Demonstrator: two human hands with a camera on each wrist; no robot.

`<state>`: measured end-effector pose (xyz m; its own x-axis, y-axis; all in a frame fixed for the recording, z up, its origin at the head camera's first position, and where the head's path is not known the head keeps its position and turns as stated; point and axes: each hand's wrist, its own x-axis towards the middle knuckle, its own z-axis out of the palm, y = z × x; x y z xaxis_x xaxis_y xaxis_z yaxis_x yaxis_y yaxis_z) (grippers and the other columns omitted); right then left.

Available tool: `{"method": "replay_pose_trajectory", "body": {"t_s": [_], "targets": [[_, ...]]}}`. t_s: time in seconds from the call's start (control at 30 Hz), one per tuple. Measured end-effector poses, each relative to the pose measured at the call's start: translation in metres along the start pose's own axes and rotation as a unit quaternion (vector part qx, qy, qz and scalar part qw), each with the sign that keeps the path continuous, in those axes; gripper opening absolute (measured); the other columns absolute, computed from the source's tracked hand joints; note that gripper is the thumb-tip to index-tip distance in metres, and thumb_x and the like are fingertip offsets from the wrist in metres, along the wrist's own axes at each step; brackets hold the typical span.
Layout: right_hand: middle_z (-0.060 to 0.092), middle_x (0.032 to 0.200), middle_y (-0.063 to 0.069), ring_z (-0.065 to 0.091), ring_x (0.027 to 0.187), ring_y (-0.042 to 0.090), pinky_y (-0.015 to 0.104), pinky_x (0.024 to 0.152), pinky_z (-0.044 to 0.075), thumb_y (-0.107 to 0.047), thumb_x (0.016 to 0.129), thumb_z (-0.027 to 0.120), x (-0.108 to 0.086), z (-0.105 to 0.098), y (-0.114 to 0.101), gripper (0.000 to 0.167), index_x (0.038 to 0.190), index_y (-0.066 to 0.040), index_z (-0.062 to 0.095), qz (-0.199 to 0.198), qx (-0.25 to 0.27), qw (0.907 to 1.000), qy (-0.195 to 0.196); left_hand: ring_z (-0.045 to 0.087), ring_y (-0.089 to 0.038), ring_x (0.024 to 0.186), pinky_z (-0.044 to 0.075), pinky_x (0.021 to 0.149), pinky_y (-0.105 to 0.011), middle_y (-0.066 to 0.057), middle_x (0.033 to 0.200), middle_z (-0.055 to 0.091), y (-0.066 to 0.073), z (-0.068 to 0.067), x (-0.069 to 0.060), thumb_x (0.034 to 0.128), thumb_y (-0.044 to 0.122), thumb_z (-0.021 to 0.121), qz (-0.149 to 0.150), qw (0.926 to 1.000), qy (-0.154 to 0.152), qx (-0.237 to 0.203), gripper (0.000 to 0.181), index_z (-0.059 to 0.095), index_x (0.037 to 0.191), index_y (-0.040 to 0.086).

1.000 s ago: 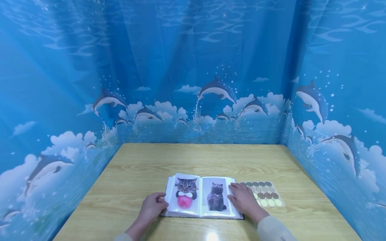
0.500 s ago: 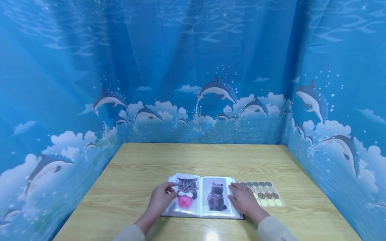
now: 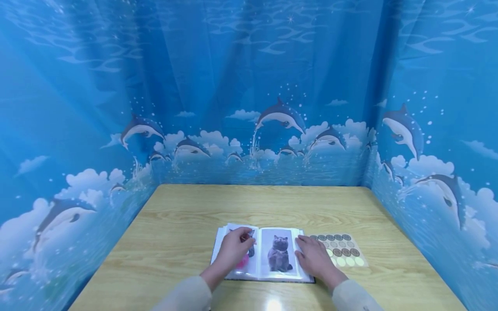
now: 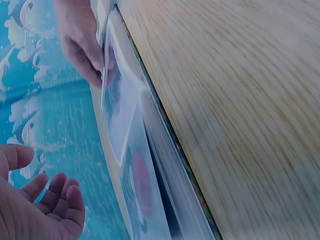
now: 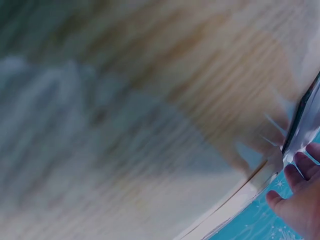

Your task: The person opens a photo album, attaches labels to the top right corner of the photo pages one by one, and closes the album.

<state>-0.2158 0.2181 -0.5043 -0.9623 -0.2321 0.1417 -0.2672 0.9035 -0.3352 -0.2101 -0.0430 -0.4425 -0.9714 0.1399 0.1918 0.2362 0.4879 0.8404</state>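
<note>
A photo album (image 3: 259, 275) lies spread on the table, with clear sleeves over its pages. On its right page is a photo of a grey cat (image 3: 279, 255). The left page's tabby cat photo (image 3: 243, 261), with its pink ball, is partly hidden by my left hand (image 3: 232, 249). That hand hovers over the page with thumb and fingers apart and loosely bent, as the left wrist view shows; nothing is between them. My right hand (image 3: 313, 255) rests with spread fingertips (image 5: 274, 196) on the album's right edge.
A sheet of round stickers (image 3: 350, 260), in rows of brown and pale yellow, lies right of the album, partly covered by my right hand. The wooden table (image 3: 186, 203) is walled by blue curtains (image 3: 218, 86) printed with dolphins.
My left hand has left the album's left edge and moved right across the left page, covering much of the tabby photo. My right hand stays at the right edge.
</note>
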Motion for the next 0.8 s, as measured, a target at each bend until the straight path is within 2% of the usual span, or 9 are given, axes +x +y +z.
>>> {"method": "replay_pose_trajectory", "body": {"t_s": [0.1, 0.2, 0.47, 0.73, 0.8], "targets": [[0.049, 0.142, 0.025, 0.042, 0.133, 0.045, 0.064, 0.111, 0.027, -0.017, 0.097, 0.059, -0.001, -0.001, 0.001, 0.046, 0.136, 0.006, 0.053, 0.002, 0.004, 1.0, 0.006, 0.063, -0.019, 0.081, 0.055, 0.07, -0.029, -0.006, 0.088, 0.066, 0.006, 0.01, 0.0, 0.0868, 0.009, 0.069, 0.02, 0.9998, -0.001, -0.009, 0.031, 0.067, 0.114, -0.007], [0.049, 0.142, 0.026, 0.043, 0.133, 0.046, 0.064, 0.11, 0.028, -0.017, 0.098, 0.058, -0.002, -0.003, 0.003, 0.046, 0.137, 0.007, 0.052, 0.002, 0.01, 0.9998, 0.019, 0.063, -0.02, 0.081, 0.055, 0.07, -0.031, -0.006, 0.09, 0.067, 0.011, 0.02, 0.0, 0.0875, 0.012, 0.069, 0.024, 0.9997, -0.003, -0.007, 0.032, 0.067, 0.114, -0.005], [0.052, 0.138, 0.028, 0.046, 0.128, 0.047, 0.064, 0.106, 0.034, -0.016, 0.098, 0.056, -0.006, -0.013, 0.022, 0.045, 0.134, 0.01, 0.052, 0.007, 0.006, 0.9987, 0.051, 0.065, -0.031, 0.092, 0.054, 0.083, -0.046, -0.016, 0.102, 0.069, 0.024, 0.046, 0.004, 0.088, 0.016, 0.069, 0.023, 0.999, -0.013, 0.037, 0.037, 0.066, 0.119, -0.003], [0.047, 0.14, 0.032, 0.042, 0.129, 0.052, 0.071, 0.104, 0.029, -0.019, 0.101, 0.051, -0.011, -0.029, 0.051, 0.047, 0.136, 0.01, 0.05, 0.066, 0.005, 0.9962, 0.057, 0.064, -0.033, 0.101, 0.052, 0.09, -0.049, -0.016, 0.109, 0.068, 0.036, 0.07, 0.013, 0.088, 0.02, 0.068, 0.001, 0.998, -0.034, 0.054, 0.04, 0.065, 0.122, 0.0], [0.047, 0.139, 0.033, 0.042, 0.128, 0.053, 0.072, 0.102, 0.03, -0.019, 0.1, 0.051, -0.012, -0.033, 0.058, 0.047, 0.135, 0.012, 0.05, 0.075, -0.002, 0.9956, 0.057, 0.065, -0.032, 0.101, 0.052, 0.09, -0.048, -0.016, 0.109, 0.069, 0.038, 0.076, 0.016, 0.0874, 0.02, 0.068, 0.003, 0.9972, -0.035, 0.066, 0.04, 0.066, 0.121, 0.0]]}}
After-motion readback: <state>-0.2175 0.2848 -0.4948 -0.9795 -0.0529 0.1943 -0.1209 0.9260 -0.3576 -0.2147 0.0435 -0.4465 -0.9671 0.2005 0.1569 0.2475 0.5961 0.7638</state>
